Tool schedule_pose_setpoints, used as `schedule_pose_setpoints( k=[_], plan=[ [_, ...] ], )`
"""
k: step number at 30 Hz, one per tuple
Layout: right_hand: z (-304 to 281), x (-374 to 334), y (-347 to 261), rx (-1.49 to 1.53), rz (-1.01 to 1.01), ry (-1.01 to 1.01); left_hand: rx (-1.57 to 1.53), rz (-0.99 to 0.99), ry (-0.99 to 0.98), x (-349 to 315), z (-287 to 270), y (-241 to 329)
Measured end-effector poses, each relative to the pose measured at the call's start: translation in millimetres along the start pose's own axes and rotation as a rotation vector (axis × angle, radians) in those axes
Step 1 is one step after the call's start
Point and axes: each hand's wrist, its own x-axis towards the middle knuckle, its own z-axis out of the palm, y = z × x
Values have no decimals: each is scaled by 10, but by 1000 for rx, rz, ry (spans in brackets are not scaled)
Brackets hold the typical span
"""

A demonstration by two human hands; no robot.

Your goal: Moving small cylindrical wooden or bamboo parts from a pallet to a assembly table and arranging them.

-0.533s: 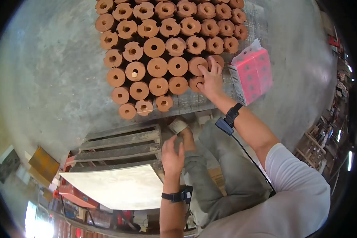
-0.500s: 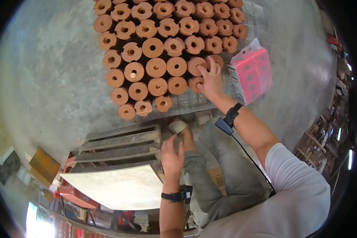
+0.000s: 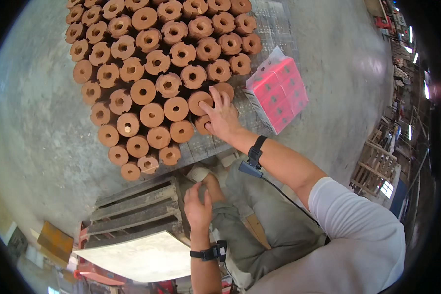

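Note:
Reddish-brown cylinders (image 3: 152,114) stand on end in close rows, each with a round hole in its top; several have notched rims. My right hand (image 3: 224,117) reaches over the near right corner of the group, fingers spread. Its fingertips rest on a smooth-topped cylinder (image 3: 199,101) and the one nearer me, both partly covered by the hand. My left hand (image 3: 198,208) hovers above my leg with its fingers loosely apart and nothing in it. A small pale round piece (image 3: 128,129) sits in the hole of one cylinder near the left side.
Right of the cylinders lies a pink-red package (image 3: 279,95) in clear plastic. They stand on a grey slatted base (image 3: 201,148). Nearer me is a wooden pallet (image 3: 137,208) with a pale board (image 3: 142,257) beside it. A cable runs along my right arm.
The view has turned, so the cylinders and package appear further left, with more far rows showing. My right hand stays at the same corner cylinders; my left hand still holds nothing.

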Motion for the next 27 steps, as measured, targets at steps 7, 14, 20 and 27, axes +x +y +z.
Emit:
schedule_pose_setpoints(
  k=[7,14,20,27],
  plan=[
    [41,13,-18,13,15,61,74,-23,1,179,-122,27],
    [-253,-348,262,96,-21,57,214,83,169,715,-307,75],
    [-735,-993,466,138,-42,5,336,222,441,1352,-256,348],
    [-1033,-1908,912,147,123,-71,581,87,331,1748,-32,472]
  ],
)
